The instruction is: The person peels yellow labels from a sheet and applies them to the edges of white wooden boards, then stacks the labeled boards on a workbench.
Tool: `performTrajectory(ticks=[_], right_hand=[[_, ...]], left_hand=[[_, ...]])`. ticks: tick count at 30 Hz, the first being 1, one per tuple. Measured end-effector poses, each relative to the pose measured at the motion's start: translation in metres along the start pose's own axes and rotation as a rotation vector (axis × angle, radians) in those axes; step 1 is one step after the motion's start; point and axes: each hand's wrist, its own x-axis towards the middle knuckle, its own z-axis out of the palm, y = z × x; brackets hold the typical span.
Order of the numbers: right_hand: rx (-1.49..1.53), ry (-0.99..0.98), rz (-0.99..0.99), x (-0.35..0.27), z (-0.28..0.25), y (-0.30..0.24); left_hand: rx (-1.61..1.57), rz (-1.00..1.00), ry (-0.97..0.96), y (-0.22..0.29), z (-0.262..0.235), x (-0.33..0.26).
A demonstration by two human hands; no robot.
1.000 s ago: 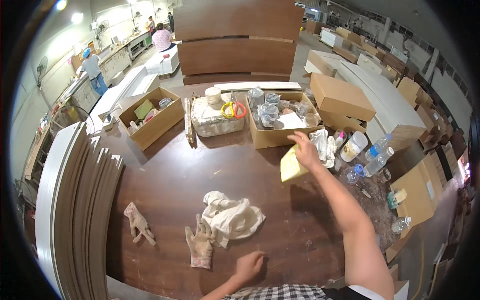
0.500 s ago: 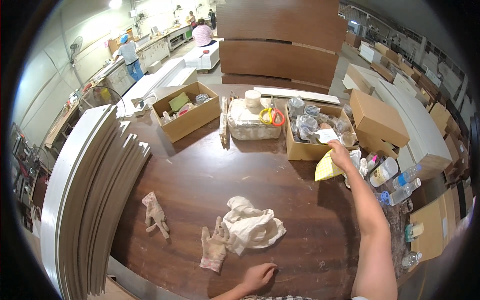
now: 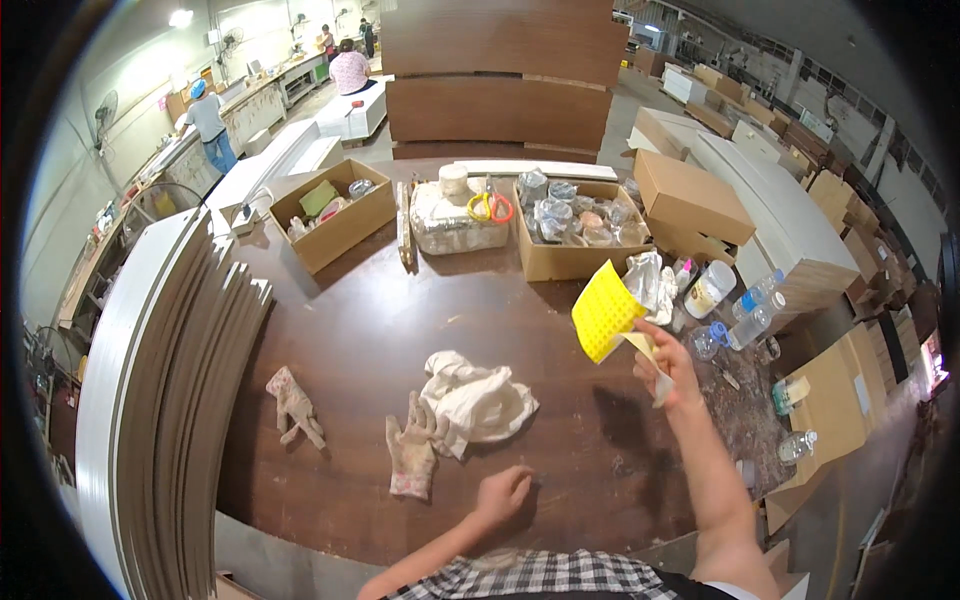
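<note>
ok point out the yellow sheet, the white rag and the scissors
yellow sheet (image 3: 603, 312), head view, middle of its dotted face
white rag (image 3: 475, 402), head view, centre of the crumpled heap
scissors (image 3: 489, 207), head view, on the orange and yellow handles

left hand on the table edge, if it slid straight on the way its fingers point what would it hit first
Probably the white cloth heaped ahead of the left hand, with the worn glove just to the side of that line. Bare brown table lies between; depth is uncertain.

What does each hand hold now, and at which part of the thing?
The right hand holds a yellow dotted sheet by its lower corner, raised above the brown table. The left hand holds nothing; it rests on the table.
</note>
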Motion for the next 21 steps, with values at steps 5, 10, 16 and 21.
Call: performTrajectory(ticks=[5,10,16,21], right_hand=[[0.477,0.032,0.006,-0.113,0.023,0.079],[0.565,0.096,0.22,-0.203,0.036,0.12],[0.28,0.14,0.221,-0.248,0.033,0.113],[0.137,0.218,0.145,-0.289,0.008,0.095]], left_hand=[[-0.108,-0.049,-0.133,-0.016,-0.002,-0.005],[-1.293,-0.464,-0.453,-0.025,0.026,-0.018],[-1.463,-0.433,-0.197,0.012,0.053,-0.053],[-1.056,-0.323,-0.045,0.083,0.049,-0.068]])
